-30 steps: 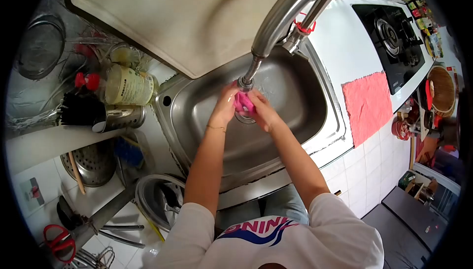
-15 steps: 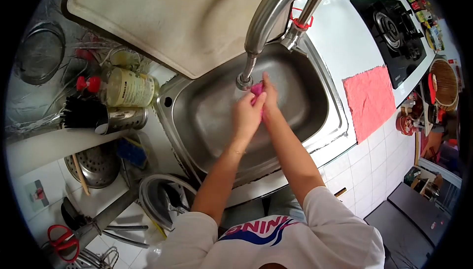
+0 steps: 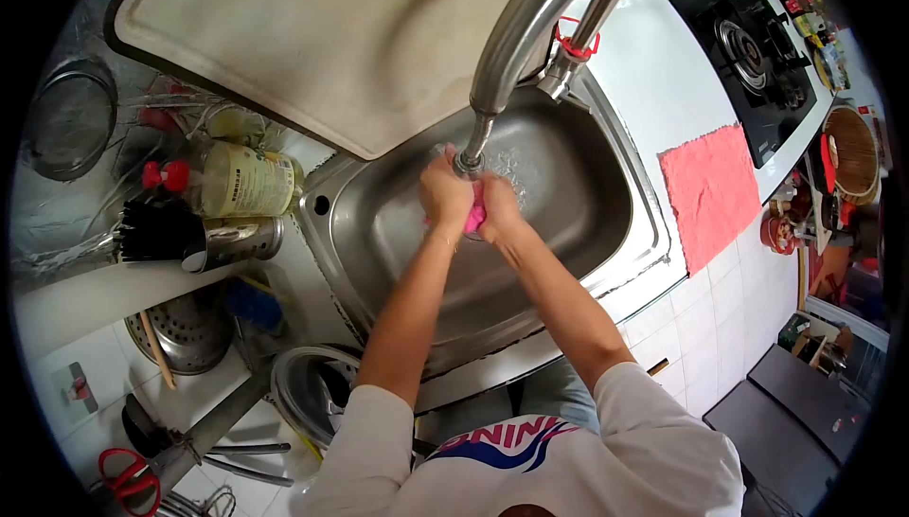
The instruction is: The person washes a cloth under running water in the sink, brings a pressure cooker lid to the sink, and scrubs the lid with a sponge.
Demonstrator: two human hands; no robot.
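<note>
My left hand and my right hand are together under the faucet's nozzle, above the basin. Between them they grip a bright pink piece, seemingly a soft cloth, its outline mostly covered by my palms and fingers. Water splashes in the sink just beyond my right hand. The curved steel faucet reaches down over both hands from the upper right.
A large cutting board leans behind the sink. To the left stand a bottle of yellowish liquid and a steel utensil holder. A red cloth lies right of the sink, before a gas stove.
My hands have moved slightly left and apart, showing more of the pink cloth. Water now splashes in the basin, where none was visible before.
</note>
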